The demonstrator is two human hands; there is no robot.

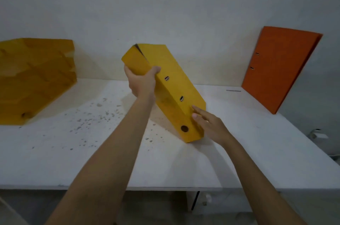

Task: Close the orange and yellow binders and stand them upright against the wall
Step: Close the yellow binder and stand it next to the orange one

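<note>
- Head view: closed yellow binder tilted on table, contents hidden.
- Left hand clamped around spine top.
- Right hand open-fingered, touching lower cover.
- Orange binder closed, leaning on wall.

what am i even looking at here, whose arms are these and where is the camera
There is one picture, taken by a camera worn on a person's head, looking down at their own bare arms. No machine is involved. The left hand grips the upper end of a closed yellow binder, which is tilted with its lower end on the white table. The right hand touches its lower part with open fingers. An orange binder leans on the right wall. A stack of yellow trays sits far left.
</note>
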